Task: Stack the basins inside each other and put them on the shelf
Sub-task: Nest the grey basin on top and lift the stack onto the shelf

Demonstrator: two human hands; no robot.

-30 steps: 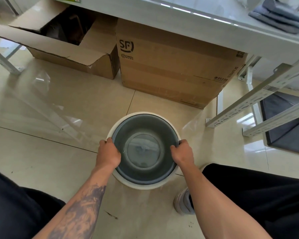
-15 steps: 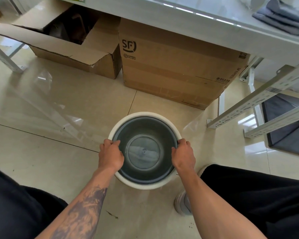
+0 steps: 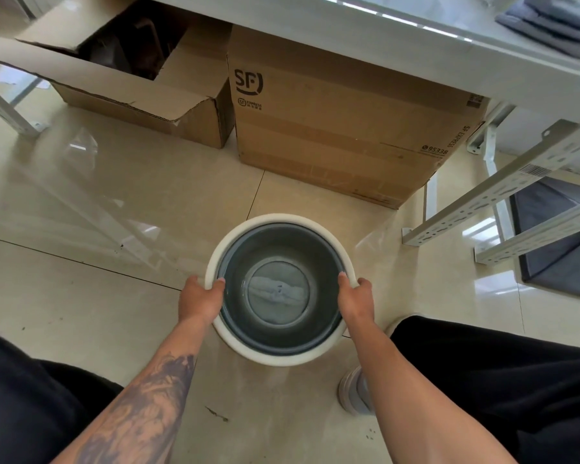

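Observation:
A dark grey basin (image 3: pixel 278 289) sits nested inside a larger white basin (image 3: pixel 282 358), only the white rim showing around it. The stack is over the tiled floor in front of my knees. My left hand (image 3: pixel 200 301) grips the rim on the left side, thumb hooked over the edge. On the right side my right hand (image 3: pixel 355 301) grips the rim the same way. A white shelf board (image 3: pixel 365 38) runs across the top of the view.
Two cardboard boxes stand under the shelf: an open one (image 3: pixel 141 92) at left and a closed SF box (image 3: pixel 342 128) behind the basins. White perforated shelf rails (image 3: pixel 503 189) slant at right, over a grey fabric bin (image 3: pixel 563 246). Folded grey cloth (image 3: pixel 549 25) lies on the shelf.
Both hands have shifted their hold: thumbs now hook over the rims of the stacked basins, and the stack looks slightly tilted and closer to me.

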